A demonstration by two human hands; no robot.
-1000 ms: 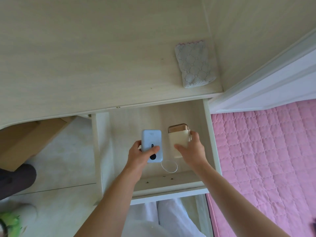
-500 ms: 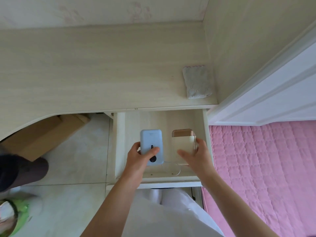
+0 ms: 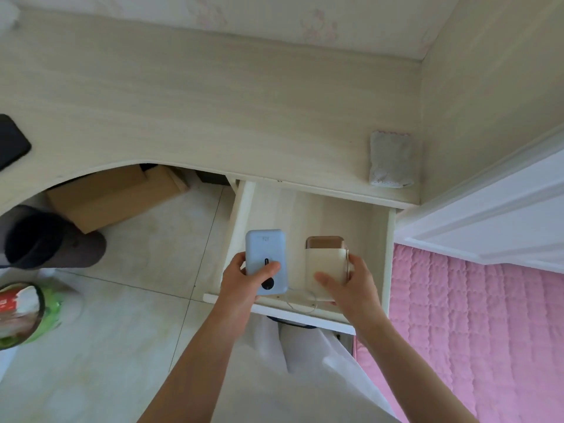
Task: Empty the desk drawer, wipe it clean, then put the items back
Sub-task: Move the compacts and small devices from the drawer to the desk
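A: Starting from the left, we see a dark phone [image 3: 10, 141] on the desk [image 3: 213, 117], a cardboard box [image 3: 103, 196] under it, and a green-rimmed bin [image 3: 27, 312] on the floor tiles.

B: Then our left hand [image 3: 244, 283] grips the blue power bank [image 3: 266, 261], thumb curled over its face, fingers wrapped behind. It hangs above the open drawer [image 3: 384, 254], near the front left corner.

A: A thin white cable [image 3: 300, 303] loops between the two items.

B: Our right hand [image 3: 351, 285] holds the cream and gold case [image 3: 326, 264], thumb on its front, fingers round its right edge, over the drawer too.

A: Further right, the grey cloth [image 3: 390, 160] lies on the desk corner, beside the pink quilt [image 3: 488, 331].
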